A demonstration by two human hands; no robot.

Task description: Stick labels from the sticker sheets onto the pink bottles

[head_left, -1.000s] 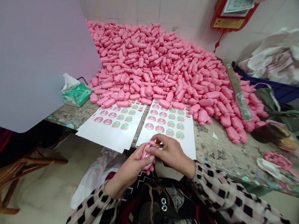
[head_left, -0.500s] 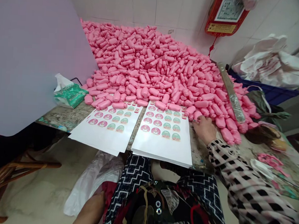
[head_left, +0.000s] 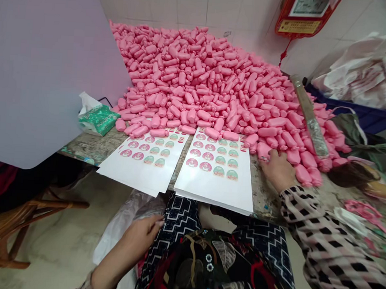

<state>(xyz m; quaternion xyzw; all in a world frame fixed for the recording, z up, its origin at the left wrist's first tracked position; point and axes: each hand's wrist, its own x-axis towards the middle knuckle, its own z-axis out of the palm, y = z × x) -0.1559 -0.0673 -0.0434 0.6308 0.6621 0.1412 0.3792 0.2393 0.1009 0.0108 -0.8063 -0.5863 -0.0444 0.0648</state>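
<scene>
My right hand (head_left: pixel 276 167) reaches to the near edge of a big heap of pink plastic capsules (head_left: pixel 212 84) and closes its fingers on one pink capsule (head_left: pixel 264 152). My left hand (head_left: pixel 143 235) hangs low beside my left thigh, next to a clear plastic bag (head_left: pixel 118 231); its fingers are loosely curled and nothing shows in them. Two white sheets of round stickers lie at the table's front edge, the left sticker sheet (head_left: pixel 144 167) and the right sticker sheet (head_left: pixel 215 180).
A green tissue pack (head_left: pixel 98 118) sits at the table's left. A long wrapped stick (head_left: pixel 309 114) lies over the heap's right side. White bags and a blue bin (head_left: pixel 361 115) stand at the right. A wooden chair (head_left: pixel 14 229) is at lower left.
Both hands held a pink capsule over my lap a second ago. That capsule has left them; my left hand has dropped beside the bag and my right hand has reached to the heap.
</scene>
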